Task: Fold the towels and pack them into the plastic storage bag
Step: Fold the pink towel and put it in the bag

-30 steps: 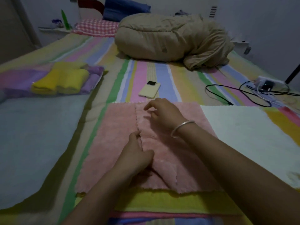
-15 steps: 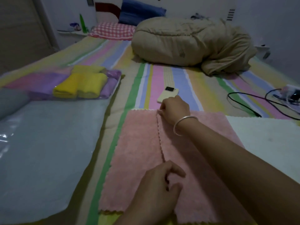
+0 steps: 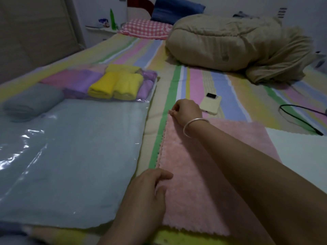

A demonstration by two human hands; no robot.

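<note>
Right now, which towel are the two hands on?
The pink towel: the right hand pinches its far left corner, and the left hand grips its near left edge. The yellow towels lie folded, untouched.

Both forearms are bare up to the frame edge, no sleeve in view. The right hand (image 3: 187, 110) has one thin bangle (image 3: 193, 125) at the wrist: silver-coloured metal, smooth & plain, w/ a light shine on the rim. The left hand (image 3: 146, 195) & its wrist are bare.
</note>
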